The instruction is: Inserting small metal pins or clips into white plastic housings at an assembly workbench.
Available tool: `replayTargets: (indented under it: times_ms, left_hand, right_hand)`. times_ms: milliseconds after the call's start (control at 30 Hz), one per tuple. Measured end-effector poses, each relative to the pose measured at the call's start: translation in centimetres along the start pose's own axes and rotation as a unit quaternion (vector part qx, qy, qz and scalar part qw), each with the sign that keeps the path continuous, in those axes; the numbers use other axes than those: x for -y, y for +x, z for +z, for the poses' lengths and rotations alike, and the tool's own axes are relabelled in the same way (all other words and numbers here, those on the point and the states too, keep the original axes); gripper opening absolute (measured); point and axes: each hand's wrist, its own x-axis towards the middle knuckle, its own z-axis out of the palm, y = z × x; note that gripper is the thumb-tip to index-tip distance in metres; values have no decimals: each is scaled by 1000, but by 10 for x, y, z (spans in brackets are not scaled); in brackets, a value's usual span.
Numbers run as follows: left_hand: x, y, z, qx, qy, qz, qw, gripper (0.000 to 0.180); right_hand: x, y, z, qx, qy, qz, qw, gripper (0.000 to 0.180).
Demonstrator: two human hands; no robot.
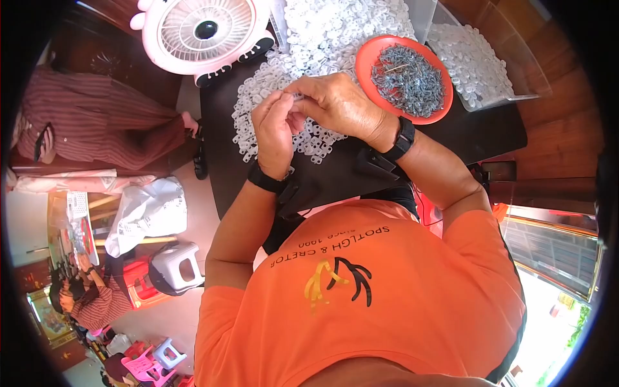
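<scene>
both hands together, pinched piece hidden between fingertips

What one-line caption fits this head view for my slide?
Left hand and right hand pinch a small white plastic piece over a heap of white pieces beside a red bowl.

Two hands, left and right, over one black counter. One red dish of countless grey pins, one fan left of it, uncountable white pieces.
</scene>
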Motion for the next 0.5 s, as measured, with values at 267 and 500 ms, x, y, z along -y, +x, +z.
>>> replayTargets:
  times_ms: [267, 500]
  left_hand:
    - [4, 6, -5, 7, -17, 2, 1000, 26]
    - [1, 7, 1, -40, -15, 43, 998, 23]
  right_hand:
    - [-13, 1, 10, 23, -47, 3, 999, 17]
    - [-17, 0, 6, 12, 116, 99, 988, 35]
